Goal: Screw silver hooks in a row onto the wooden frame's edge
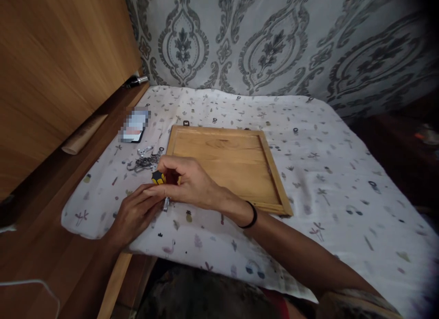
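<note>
While both hands meet at the near-left part of the tabletop [308, 181], the right hand [192, 184] has its fingers closed around a small screwdriver [158, 177] with a yellow-and-black handle; only the handle end shows past the fingers. Left hand [137, 213] sits just below, fingertips pinched on a small metal part [166, 203], mostly hidden, type unclear. Both things are held just above the printed cloth [343, 195], left of the wooden frame [226, 159].

Handling judgement: screwdriver looks light and rigid, handle the obvious place to hold, a fingertip grip is enough. Metal part looks tiny, hard, likely slick; easy to drop into the cloth's busy pattern, so pinch by its edges and keep it low.

Nearby: pile of metal hooks or clips [144, 159] just beyond the hands, phone [134, 126] further back, cardboard tube [84, 135] on the wooden ledge at left. Black band on right wrist.
</note>
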Available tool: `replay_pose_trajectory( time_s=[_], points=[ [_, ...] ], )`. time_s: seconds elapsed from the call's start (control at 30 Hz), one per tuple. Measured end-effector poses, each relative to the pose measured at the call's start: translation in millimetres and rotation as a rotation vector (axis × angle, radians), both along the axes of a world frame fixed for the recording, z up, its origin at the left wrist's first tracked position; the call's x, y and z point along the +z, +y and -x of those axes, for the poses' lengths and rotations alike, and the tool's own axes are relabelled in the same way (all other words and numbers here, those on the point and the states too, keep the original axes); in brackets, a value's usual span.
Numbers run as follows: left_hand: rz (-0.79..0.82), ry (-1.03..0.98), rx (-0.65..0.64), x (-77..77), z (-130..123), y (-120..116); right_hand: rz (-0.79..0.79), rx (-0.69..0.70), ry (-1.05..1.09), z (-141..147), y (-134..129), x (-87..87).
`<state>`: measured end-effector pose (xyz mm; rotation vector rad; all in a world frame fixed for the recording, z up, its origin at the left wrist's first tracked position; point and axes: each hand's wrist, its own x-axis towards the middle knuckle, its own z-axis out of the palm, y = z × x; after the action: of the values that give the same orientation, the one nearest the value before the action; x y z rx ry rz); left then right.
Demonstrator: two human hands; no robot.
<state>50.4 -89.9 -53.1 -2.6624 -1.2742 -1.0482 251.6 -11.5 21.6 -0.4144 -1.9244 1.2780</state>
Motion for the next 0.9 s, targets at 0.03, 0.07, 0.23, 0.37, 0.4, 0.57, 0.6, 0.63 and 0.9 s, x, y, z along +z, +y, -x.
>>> replay_pose_trajectory(
  time_s=[0.03,0.07,0.23,0.37,0.4,0.57,0.6,0.63,0.9],
  points=[
    [-0.003,0.004,-0.004,0.1,0.4,0.1,0.004,0.030,-0.020,-2.0,0.7,1.7],
    [-0.010,0.008,-0.009,-0.1,0.7,0.4,0.008,0.066,-0.040,-4.2,1.5,3.4],
    [-0.065,-0.001,-0.018,-2.3,1.6,1.7,-0.032,0.107,-0.052,-10.2,5.0,6.3],
    [-0.021,-0.014,-0.023,-0.7,0.4,2.0,-0.020,0.061,-0.021,-6.7,2.5,3.4],
    [-0.013,-0.012,-0.024,0.1,0.2,1.8,-0.005,0.060,-0.020,-5.8,1.3,2.7],
    [-0.008,0.003,-0.015,2.1,0.3,0.5,-0.008,0.051,-0.029,-8.2,-0.6,4.9],
    [0.000,0.004,-0.010,2.0,0.5,0.3,-0.019,0.066,-0.048,-10.0,0.2,6.9],
    [0.010,0.005,-0.005,1.8,0.6,0.2,-0.033,0.093,-0.072,-11.9,1.4,9.1],
    [-0.017,0.005,0.004,-2.0,2.5,1.8,-0.187,0.100,-0.030,-7.3,4.9,10.3]
  ],
)
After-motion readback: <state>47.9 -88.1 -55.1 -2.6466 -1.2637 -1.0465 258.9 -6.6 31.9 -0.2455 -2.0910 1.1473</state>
